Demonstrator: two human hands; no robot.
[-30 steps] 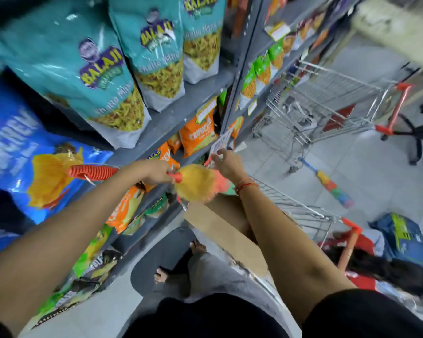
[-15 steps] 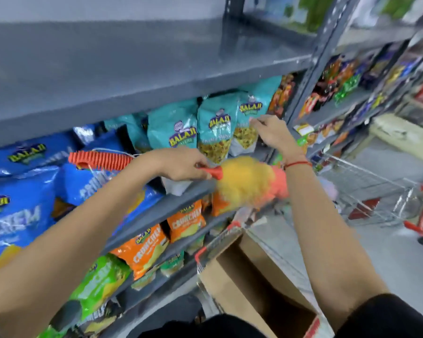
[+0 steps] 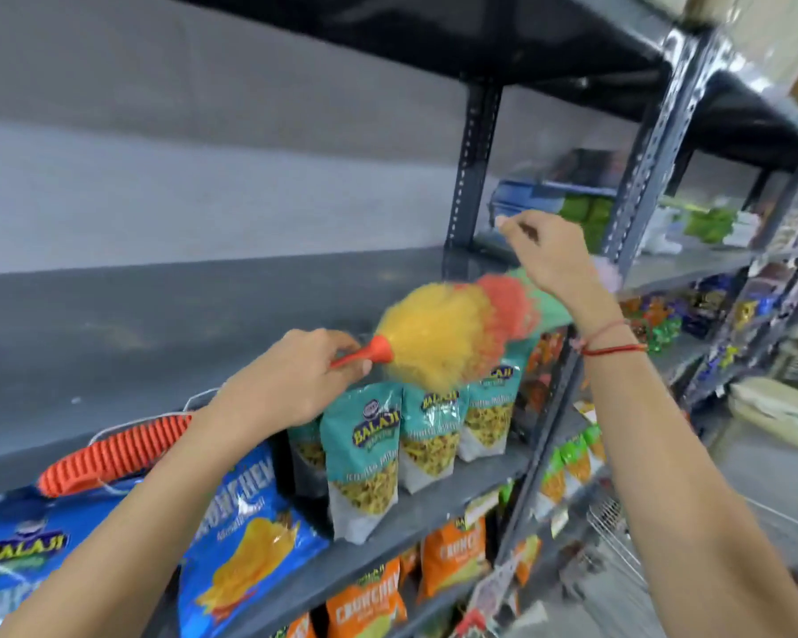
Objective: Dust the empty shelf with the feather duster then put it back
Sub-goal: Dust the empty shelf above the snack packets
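Note:
The empty grey shelf [image 3: 157,324] runs across the middle of the view at chest height. My left hand [image 3: 291,384] grips the feather duster at the orange neck, just in front of the shelf's front edge. Its fluffy yellow, orange and green head [image 3: 438,338] lies over the shelf's right end, tilted up to the right. The ribbed orange handle [image 3: 111,453] sticks out behind my left wrist. My right hand [image 3: 549,264] hovers above the duster's far tip, fingers curled in, with nothing visible in them.
A perforated grey upright [image 3: 473,168] stands behind the shelf's right end. Teal snack bags [image 3: 365,453] and blue bags [image 3: 249,522] fill the shelf below, orange bags [image 3: 452,554] lower still. A wire cart [image 3: 618,545] is at the lower right. Stocked shelves continue rightward.
The view has tilted up from the floor and lower shelves to the empty shelf. Both hands have risen with the duster, and its head now lies over the shelf.

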